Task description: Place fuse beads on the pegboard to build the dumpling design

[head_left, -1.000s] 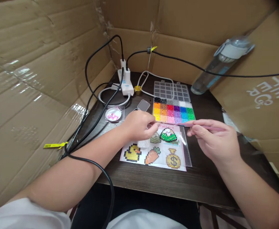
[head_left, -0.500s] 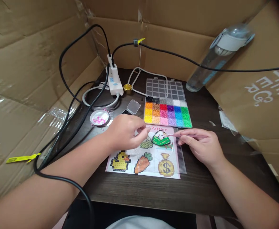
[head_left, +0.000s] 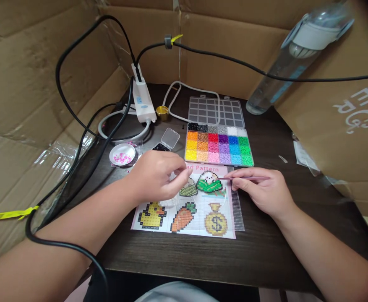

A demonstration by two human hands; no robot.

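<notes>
The green-and-white bead piece (head_left: 210, 183) lies over the far right part of the pattern sheet (head_left: 202, 169). At the sheet's right edge, your right hand (head_left: 259, 186) pinches pink tweezers (head_left: 253, 178), tips at the piece. Over its left part, your left hand (head_left: 158, 176) has curled fingers; whether they hold anything, I cannot tell. Beyond the sheet, the bead box (head_left: 220, 164) sits on the surface (head_left: 158, 256).

Pattern sheet (head_left: 168, 217): pink heading (head_left: 203, 168) reads "ad Pattern" — start hidden. Dollar sign "$" on printed money bag (head_left: 215, 220). Cardboard wall (head_left: 335, 147) at right: white tilted lettering (head_left: 356, 110), cut off by frame edge — "E" and "R" legible. Blue marks on power strip (head_left: 144, 94) and bottle (head_left: 285, 71): unreadable.
</notes>
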